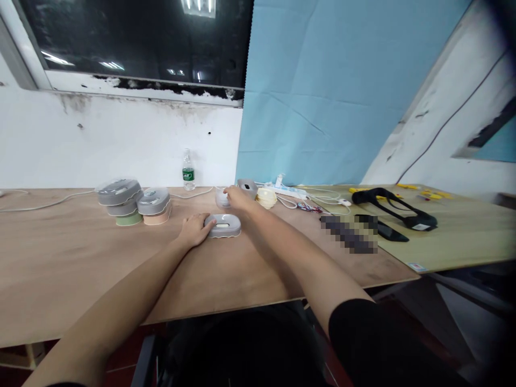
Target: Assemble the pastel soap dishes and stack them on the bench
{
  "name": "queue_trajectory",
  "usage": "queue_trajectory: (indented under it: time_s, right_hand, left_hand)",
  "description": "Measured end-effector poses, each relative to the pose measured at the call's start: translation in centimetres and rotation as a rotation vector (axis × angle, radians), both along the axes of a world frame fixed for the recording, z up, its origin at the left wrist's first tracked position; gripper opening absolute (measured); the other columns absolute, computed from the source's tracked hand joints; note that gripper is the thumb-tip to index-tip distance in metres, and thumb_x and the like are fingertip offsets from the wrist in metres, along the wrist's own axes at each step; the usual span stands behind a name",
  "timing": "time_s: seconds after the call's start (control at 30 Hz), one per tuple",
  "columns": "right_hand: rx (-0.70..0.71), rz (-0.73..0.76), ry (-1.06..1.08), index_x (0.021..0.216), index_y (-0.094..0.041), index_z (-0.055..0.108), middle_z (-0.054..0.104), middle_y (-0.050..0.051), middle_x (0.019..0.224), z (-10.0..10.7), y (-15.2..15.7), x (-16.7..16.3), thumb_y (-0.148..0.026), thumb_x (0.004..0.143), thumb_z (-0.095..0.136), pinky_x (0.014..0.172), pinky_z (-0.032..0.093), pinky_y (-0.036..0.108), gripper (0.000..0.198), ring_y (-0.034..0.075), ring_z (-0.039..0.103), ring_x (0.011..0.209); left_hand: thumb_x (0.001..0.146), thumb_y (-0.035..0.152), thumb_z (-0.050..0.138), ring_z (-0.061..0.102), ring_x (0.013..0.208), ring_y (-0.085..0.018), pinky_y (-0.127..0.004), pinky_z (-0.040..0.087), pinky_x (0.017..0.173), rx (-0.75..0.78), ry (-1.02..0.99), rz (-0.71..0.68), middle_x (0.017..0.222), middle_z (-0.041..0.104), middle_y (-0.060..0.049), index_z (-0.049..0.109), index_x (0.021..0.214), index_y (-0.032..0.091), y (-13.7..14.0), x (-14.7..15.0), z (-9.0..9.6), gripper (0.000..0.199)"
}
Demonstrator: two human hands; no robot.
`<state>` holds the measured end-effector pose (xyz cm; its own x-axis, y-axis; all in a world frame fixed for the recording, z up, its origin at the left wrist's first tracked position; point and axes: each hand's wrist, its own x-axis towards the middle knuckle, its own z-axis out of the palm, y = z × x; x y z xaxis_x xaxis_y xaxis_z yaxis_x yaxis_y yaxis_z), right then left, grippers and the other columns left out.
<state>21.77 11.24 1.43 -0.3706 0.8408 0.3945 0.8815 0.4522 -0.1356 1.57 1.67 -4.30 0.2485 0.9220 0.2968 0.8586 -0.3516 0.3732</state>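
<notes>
My left hand (195,229) grips the left end of a grey oval container (226,232) on the wooden table, its thumb along the near side. The container has a scalloped lower edge and a pale slot on top. Farther back, my right hand (237,198) reaches over to a translucent lid-like piece (221,200), fingers closed against its right side; the fingertips are partly hidden. Just behind that hand stands another grey container (247,186). Beside it, right of my wrist, lies a stack of cream-coloured scalloped pieces (266,198).
Grey-lidded containers stand stacked at left (120,199), alongside a pink-based one (155,207). A water bottle (187,171) is by the wall. White cables and a power strip (288,191) lie at the back. Black straps (419,220) and a pixelated item (349,234) are at right.
</notes>
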Motion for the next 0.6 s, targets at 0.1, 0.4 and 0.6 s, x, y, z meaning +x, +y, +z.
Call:
queue_trajectory:
  time_s: [0.1,0.4,0.6]
  right_hand:
    - [0.140,0.002,0.145,0.106,-0.020,0.063,0.060,0.010,0.114,0.0,-0.6,0.4,-0.016,0.087,0.048,0.084,0.043,0.035,0.025,0.023,0.058,0.097]
    - [-0.180,0.254,1.014,0.118,-0.022,0.047,0.057,0.000,0.082,-4.0,-5.8,1.4,-0.049,0.086,0.051,0.048,0.043,0.027,0.042,0.011,0.049,0.049]
    - [-0.212,0.122,0.965,0.120,-0.020,0.053,0.057,-0.003,0.064,-5.0,-6.6,2.7,-0.048,0.086,0.049,0.050,0.042,0.025,0.044,0.012,0.049,0.048]
  left_hand:
    - [0.091,0.060,0.032,0.051,0.120,-0.030,-0.048,0.032,0.100,0.004,-0.065,0.023,0.128,0.060,-0.013,0.049,0.133,0.019,0.0,0.0,-0.2,0.061]
    - [0.092,0.055,0.038,0.059,0.111,-0.025,-0.046,0.032,0.102,0.188,-0.375,-0.013,0.135,0.054,-0.012,0.020,0.150,0.021,-0.3,-0.4,0.7,0.069]
    - [0.092,0.052,0.040,0.062,0.099,-0.023,-0.039,0.036,0.097,0.282,-0.307,0.039,0.104,0.071,-0.007,0.065,0.111,0.019,-0.7,-0.4,1.5,0.045]
